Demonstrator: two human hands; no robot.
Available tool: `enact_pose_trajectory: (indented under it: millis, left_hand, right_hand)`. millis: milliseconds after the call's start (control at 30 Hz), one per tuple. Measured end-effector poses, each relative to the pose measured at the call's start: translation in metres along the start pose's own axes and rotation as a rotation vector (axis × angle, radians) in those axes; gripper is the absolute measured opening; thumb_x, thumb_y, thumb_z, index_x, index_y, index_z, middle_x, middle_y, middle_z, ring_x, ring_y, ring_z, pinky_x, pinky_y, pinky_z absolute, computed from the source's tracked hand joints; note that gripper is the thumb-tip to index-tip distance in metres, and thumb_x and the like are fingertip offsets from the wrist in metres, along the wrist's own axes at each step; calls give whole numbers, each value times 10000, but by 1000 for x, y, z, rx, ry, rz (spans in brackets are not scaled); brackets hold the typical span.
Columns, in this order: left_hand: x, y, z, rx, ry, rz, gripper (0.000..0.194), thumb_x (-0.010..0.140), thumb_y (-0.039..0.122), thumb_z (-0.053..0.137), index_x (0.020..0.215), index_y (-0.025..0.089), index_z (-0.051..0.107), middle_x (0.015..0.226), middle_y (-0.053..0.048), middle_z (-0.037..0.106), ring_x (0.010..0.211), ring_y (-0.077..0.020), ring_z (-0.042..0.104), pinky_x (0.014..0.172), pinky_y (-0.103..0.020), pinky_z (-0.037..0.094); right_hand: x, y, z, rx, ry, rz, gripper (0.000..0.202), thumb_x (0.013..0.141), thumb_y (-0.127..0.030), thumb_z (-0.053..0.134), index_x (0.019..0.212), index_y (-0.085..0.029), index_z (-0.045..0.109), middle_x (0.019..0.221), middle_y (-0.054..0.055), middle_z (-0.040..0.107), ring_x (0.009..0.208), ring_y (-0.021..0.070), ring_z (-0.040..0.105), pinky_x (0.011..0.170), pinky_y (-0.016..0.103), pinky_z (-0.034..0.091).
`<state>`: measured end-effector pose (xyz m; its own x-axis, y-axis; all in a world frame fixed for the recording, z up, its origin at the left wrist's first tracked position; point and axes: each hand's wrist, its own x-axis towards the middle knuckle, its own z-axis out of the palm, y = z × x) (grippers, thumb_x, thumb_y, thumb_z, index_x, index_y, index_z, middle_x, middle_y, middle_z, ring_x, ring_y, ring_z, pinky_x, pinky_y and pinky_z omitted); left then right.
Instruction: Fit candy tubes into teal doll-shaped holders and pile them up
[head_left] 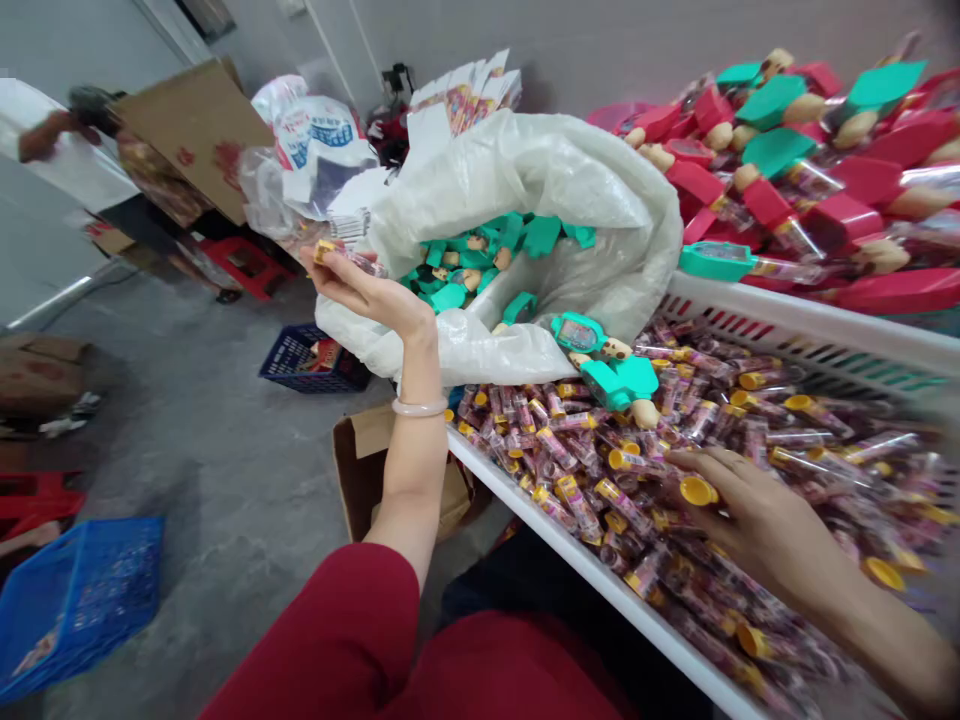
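On the left, my left hand (371, 290) is raised beside the open white sack (517, 160). Its fingers hold a small clear tube with a yellow cap (324, 250). My right hand (750, 510) reaches into the white basket (817, 320), among a heap of similar yellow-capped tubes (577, 500). Between its thumb and fingers sits one tube, its yellow cap (699, 490) facing me; the rest of that tube is hidden. Green plastic pieces with beige knobs (480, 265) lie inside the sack, and several more (619, 380) rest on the tubes at its edge.
Red and green toy pieces (772, 195) are piled behind the basket. A cardboard box (356, 470) stands below my left arm. Blue baskets (82, 600) and red stools (247, 262) are on the floor. At the far left, a person (142, 170) is beside a large carton (195, 130).
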<state>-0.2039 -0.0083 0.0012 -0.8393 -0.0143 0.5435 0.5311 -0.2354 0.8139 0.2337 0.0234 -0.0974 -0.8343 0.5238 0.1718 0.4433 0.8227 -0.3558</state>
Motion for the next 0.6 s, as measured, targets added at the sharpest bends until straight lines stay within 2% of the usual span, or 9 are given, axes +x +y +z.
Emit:
enact_pose_trajectory:
  millis: [67, 133, 200, 267, 333, 400, 500, 533, 600]
  left_hand:
    - [1, 0, 5, -20, 233, 101, 658, 964, 639, 146, 1396, 177, 328, 1243, -89, 516, 1068, -120, 550, 852, -243, 438]
    - [0, -2, 13, -73, 321, 139, 656, 969, 620, 130, 1369, 129, 300, 1104, -78, 535, 910, -91, 548, 792, -239, 414]
    - [-5, -2, 20, -148, 283, 132, 590, 973, 610, 203, 1275, 127, 356, 933, -24, 526, 715, -63, 489, 699, -231, 378]
    - [-19, 4, 20, -231, 120, 124, 502, 952, 607, 341, 1138, 151, 440, 821, 23, 499, 602, -50, 411, 636, -229, 339]
    - [-40, 17, 10, -249, -294, 103, 428, 882, 582, 531, 977, 165, 519, 766, 36, 516, 586, -53, 417, 622, -231, 335]
    - [-63, 34, -8, -150, -979, 59, 342, 809, 490, 674, 835, 162, 581, 738, 26, 575, 624, -74, 489, 626, -232, 358]
    - [-91, 51, -38, 204, -2010, 69, 146, 803, 299, 664, 786, 154, 659, 683, 16, 620, 588, -95, 514, 564, -222, 348]
    - [-97, 53, -46, 349, -2230, 130, 110, 792, 261, 647, 806, 158, 683, 667, 12, 625, 565, -102, 511, 544, -225, 340]
    - [-107, 49, -55, 624, -2398, 328, 169, 768, 223, 623, 899, 181, 721, 664, -5, 643, 555, -128, 529, 535, -237, 344]
  right_hand:
    - [1, -1, 3, -40, 7, -39, 338, 860, -249, 464, 1183, -216, 557, 1132, 133, 640, 1021, 304, 631, 785, 414, 530]
    - [2, -2, 4, -67, 27, -73, 324, 873, -246, 453, 1177, -202, 556, 1127, 122, 634, 1009, 284, 628, 795, 394, 523]
    - [3, -2, 4, -83, 46, -93, 314, 883, -241, 453, 1179, -199, 548, 1125, 118, 632, 998, 272, 625, 803, 384, 516]
    - [5, -3, 3, -87, 57, -104, 306, 887, -230, 453, 1176, -190, 546, 1111, 119, 635, 993, 271, 624, 798, 381, 512]
    - [6, -3, 0, -83, 67, -108, 291, 885, -222, 453, 1154, -184, 557, 1085, 117, 643, 979, 272, 627, 782, 378, 511]
    - [8, -2, -3, -77, 70, -106, 282, 876, -223, 461, 1132, -182, 571, 1063, 113, 650, 948, 269, 633, 754, 374, 512]
    - [10, 0, -8, -71, 50, -100, 287, 859, -217, 474, 1121, -170, 583, 1036, 113, 657, 895, 263, 638, 707, 365, 514]
    - [10, 1, -9, -71, 38, -98, 293, 854, -212, 477, 1122, -164, 584, 1027, 114, 659, 889, 263, 637, 702, 364, 514]
    - [10, 3, -11, -76, 17, -92, 299, 845, -205, 482, 1119, -152, 590, 1002, 116, 663, 878, 265, 635, 704, 370, 517]
